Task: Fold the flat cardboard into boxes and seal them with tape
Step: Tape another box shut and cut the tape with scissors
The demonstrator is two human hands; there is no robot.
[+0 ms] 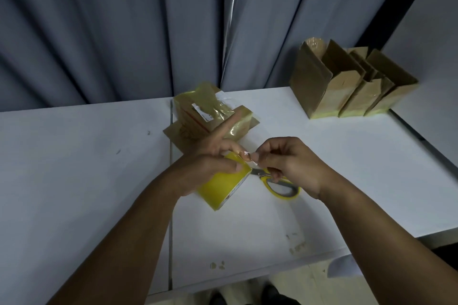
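My left hand (210,158) grips a yellow roll of tape (223,184) above the white table (86,168), index finger stretched out. My right hand (287,161) pinches the clear loose tape end (249,158) just beside the roll. Behind the hands lies a stack of flat cardboard (210,119) in a torn clear wrapper. At the back right stand three folded cardboard boxes (347,82) with open top flaps and yellowish tape along their bottoms.
Yellow-handled scissors (280,186) lie on the table under my right hand. A seam (171,205) runs between two table tops. Grey curtains (124,32) hang behind. The table's front edge is near my body, with shoes and floor below.
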